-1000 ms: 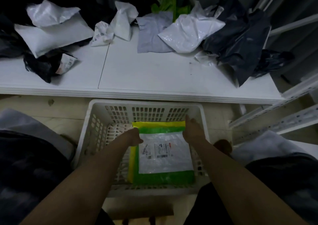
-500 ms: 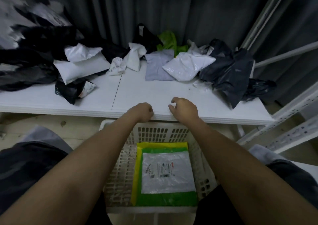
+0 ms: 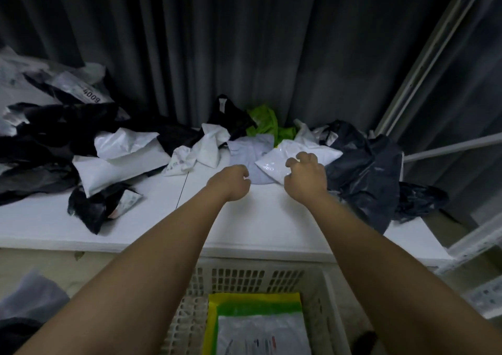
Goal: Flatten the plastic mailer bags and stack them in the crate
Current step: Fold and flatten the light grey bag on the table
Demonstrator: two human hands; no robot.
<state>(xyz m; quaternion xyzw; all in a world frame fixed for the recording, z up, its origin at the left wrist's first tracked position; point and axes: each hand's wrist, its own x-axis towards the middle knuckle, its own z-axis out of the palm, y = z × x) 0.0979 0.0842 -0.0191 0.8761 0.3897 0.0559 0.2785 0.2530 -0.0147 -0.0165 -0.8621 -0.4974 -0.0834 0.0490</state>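
Both arms stretch over the white table [image 3: 190,229] toward a pile of crumpled mailer bags. My right hand [image 3: 305,176] hovers with fingers loosely curled just in front of a white mailer bag [image 3: 301,155] and holds nothing. My left hand [image 3: 231,182] is curled, empty, near a pale grey mailer bag [image 3: 250,148]. Below the table edge stands the white slotted crate [image 3: 244,276]. Flat in it lie a yellow bag, a green bag [image 3: 258,304] and a white labelled bag [image 3: 260,335] on top.
Black bags [image 3: 364,175] heap at the right of the table. White bags [image 3: 119,161] and black bags [image 3: 89,208] lie at the left. A green bag [image 3: 267,125] sits at the back against a dark curtain. Metal shelf rails [image 3: 445,148] stand on the right.
Both hands have left the stack in the crate, risen over the table edge and reached forward to the bags at the back. The view has tilted up.
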